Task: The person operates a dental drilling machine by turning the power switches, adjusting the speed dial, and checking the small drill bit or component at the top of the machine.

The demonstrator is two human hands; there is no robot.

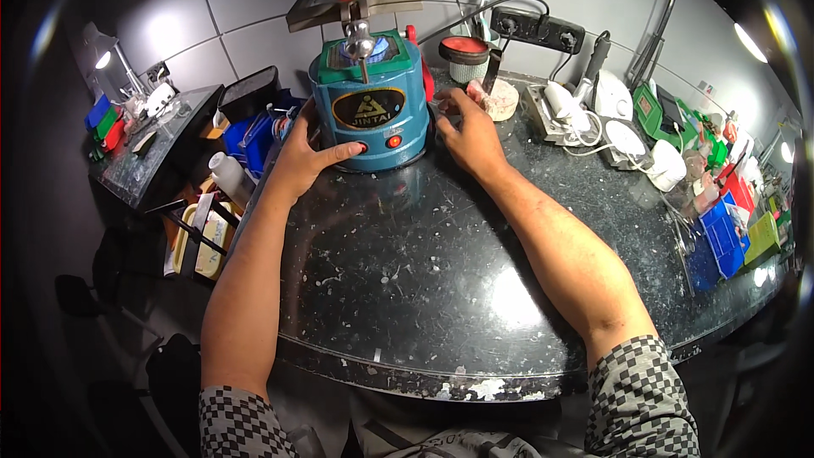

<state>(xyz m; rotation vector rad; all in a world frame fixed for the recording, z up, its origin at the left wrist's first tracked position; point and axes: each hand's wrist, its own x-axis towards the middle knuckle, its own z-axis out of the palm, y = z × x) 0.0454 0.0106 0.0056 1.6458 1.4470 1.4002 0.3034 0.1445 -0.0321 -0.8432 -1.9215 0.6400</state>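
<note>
A blue round vacuum-forming machine (411,123) stands at the back of the black table. On its top, under a green-framed plate (335,58), a bluish light shows on the bed. My left hand (305,157) lies along the machine's left side; its thumb stretches across the front onto the left red switch, partly covering it. The right red switch (393,142) is lit. My right hand (469,131) is just right of the machine, fingers bent and apart, with nothing visible in it. Close behind that hand sits a pinkish-white plaster piece (504,102).
Behind the plaster stands a cup with a red top (465,48). A black power strip (537,30) hangs on the wall. White corded devices (612,97) and coloured bins (722,233) crowd the right side. A white bottle (227,171) and blue bin (248,142) are at left.
</note>
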